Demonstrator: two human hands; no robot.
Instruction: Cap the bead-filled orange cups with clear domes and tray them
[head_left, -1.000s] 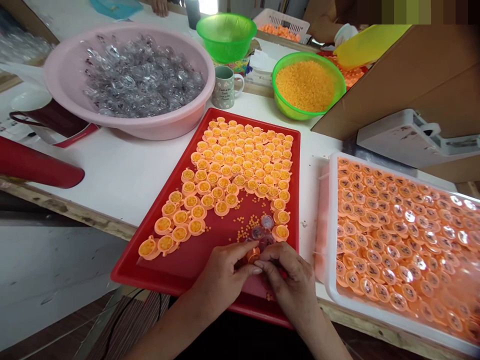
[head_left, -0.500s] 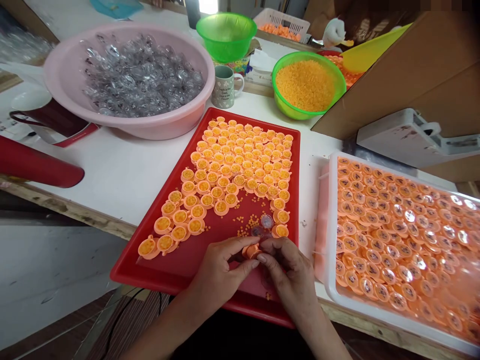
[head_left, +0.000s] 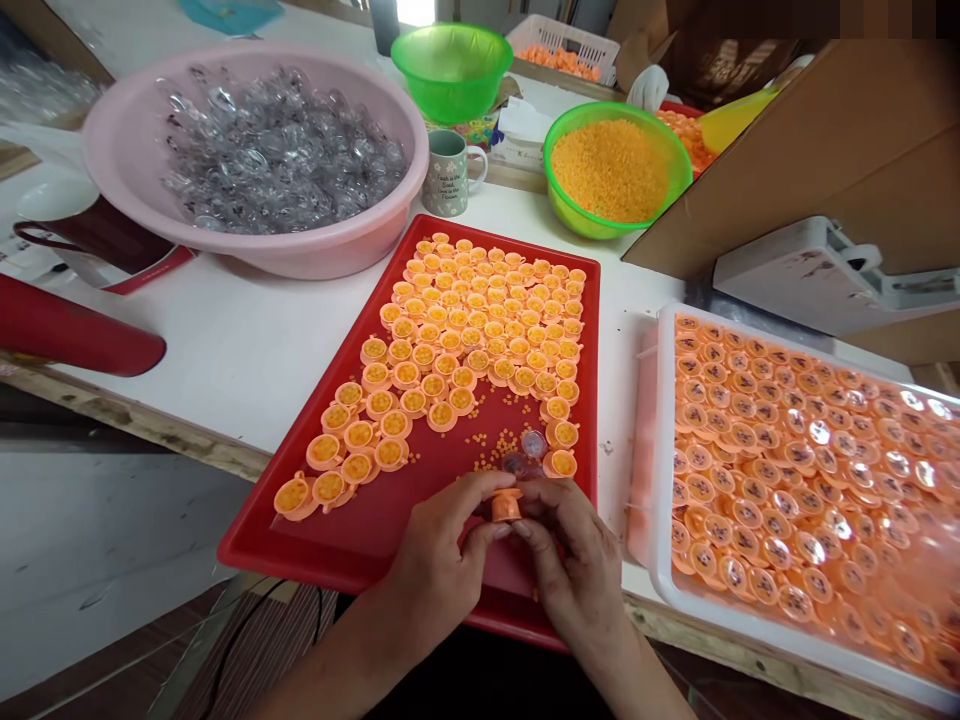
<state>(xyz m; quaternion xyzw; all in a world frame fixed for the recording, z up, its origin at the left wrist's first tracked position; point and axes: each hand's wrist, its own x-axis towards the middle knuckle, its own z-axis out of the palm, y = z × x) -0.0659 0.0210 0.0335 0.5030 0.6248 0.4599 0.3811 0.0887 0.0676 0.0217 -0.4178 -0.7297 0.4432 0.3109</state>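
Between them, my left hand and my right hand grip a small orange toy cup over the near end of the red tray. Thumbs and fingertips of both hands press on it from either side. Just beyond my fingers lie a few clear round plastic lids and loose yellow grains. Rows of orange toy cups on saucers, with yellow grains in them, cover the far part and left side of the tray.
A pink basin of clear plastic lids stands back left, beside a mug. Behind are a green bowl of yellow grains and another green bowl. At right sits a white bin of lidded orange cups. A cardboard panel rises behind it.
The orange cup has turned in my fingers, and more of its side now shows. My hands have shifted slightly. At the back right, a white-gloved hand and a yellow scoop have moved.
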